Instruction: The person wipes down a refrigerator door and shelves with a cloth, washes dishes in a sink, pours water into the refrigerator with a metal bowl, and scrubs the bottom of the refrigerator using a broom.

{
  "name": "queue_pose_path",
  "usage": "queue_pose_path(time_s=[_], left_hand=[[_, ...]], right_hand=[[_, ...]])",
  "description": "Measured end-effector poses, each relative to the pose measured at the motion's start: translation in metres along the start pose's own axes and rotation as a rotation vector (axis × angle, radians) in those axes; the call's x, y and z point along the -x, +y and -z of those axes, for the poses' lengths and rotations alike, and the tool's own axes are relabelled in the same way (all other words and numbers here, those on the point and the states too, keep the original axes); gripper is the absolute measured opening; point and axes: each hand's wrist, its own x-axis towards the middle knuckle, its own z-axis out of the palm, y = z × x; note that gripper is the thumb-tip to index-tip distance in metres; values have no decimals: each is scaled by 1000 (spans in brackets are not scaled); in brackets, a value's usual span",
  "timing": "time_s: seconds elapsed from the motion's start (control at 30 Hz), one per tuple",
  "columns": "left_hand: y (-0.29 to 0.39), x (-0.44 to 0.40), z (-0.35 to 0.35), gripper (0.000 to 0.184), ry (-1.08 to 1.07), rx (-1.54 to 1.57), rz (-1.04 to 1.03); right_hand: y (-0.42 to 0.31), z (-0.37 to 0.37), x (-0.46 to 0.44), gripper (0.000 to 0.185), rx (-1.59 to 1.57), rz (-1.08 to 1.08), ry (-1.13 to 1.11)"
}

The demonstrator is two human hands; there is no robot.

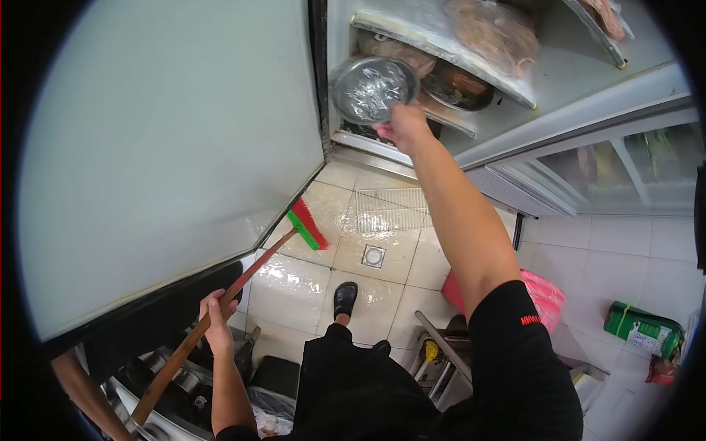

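My left hand is wrapped round the wooden handle of a broom with a green head and red bristles. The broom head touches the wet tiles beside the open fridge door. Stretched far forward, my right hand grips the rim of a round metal bowl at the fridge opening. Crinkled clear plastic film shows in the bowl; whether anything lies under it I cannot tell. Just behind the bowl are bagged food and a dark dish on the fridge shelves.
A white wire rack lies on the wet floor near a square drain. To the right are a pink plastic bag, a green package and a metal-framed stand. Another person's arm shows at lower left.
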Motion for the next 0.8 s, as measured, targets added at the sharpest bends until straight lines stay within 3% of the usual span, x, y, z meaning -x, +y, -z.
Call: queue_pose_path(time_s=[0.27, 0.57, 0.77, 0.8], left_hand=[[-8, -10, 5, 47, 39, 67, 48], [-16, -20, 6, 46, 51, 105, 49], [-11, -24, 2, 47, 40, 101, 54], [-12, -24, 2, 47, 36, 101, 57]], right_hand=[[27, -13, -12, 31, -21, -80, 69], [175, 48, -5, 27, -139, -308, 164], [222, 69, -16, 27, 30, -509, 189], [230, 66, -39, 30, -96, -503, 297]])
